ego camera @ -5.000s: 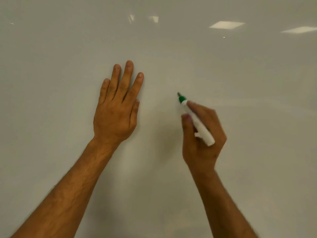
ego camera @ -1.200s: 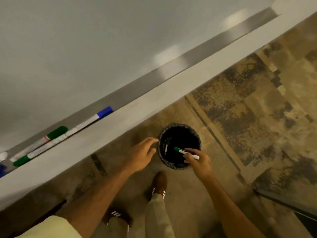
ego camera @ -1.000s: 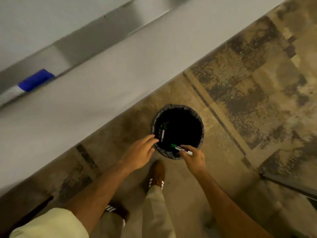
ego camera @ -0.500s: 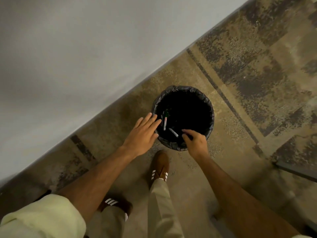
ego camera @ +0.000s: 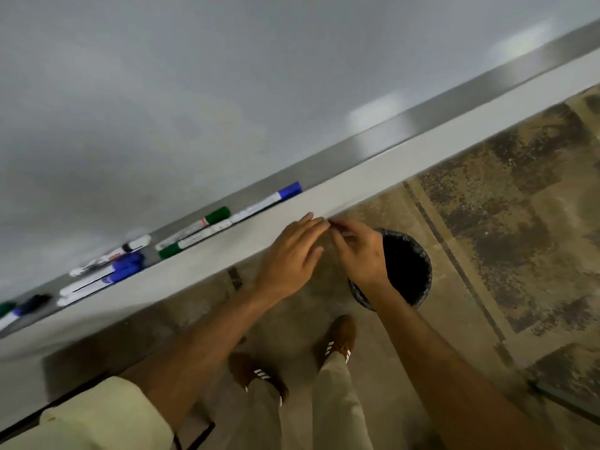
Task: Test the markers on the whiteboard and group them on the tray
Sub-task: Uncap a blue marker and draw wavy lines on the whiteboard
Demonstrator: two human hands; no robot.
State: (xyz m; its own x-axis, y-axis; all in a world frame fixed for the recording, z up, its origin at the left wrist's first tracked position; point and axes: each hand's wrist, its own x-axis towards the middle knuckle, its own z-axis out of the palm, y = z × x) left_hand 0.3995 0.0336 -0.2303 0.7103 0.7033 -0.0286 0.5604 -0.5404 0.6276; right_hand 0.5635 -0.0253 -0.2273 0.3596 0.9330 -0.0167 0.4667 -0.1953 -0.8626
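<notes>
The whiteboard fills the upper part of the view, with its metal tray running along the bottom edge. On the tray lie a blue-capped marker, a green-capped marker, another green marker, a black-capped marker and a cluster of blue markers. My left hand and my right hand hover side by side below the tray's front lip, fingertips nearly touching. Both look loose and neither holds a marker.
A black-lined round bin stands on the mottled floor just right of my right hand. More markers lie at the tray's far left. My two brown shoes are below the hands.
The green marker left my right hand and dropped into the bin. Both hands rose from the bin's rim to the tray's front lip, and the view tilted up to show the tray again.
</notes>
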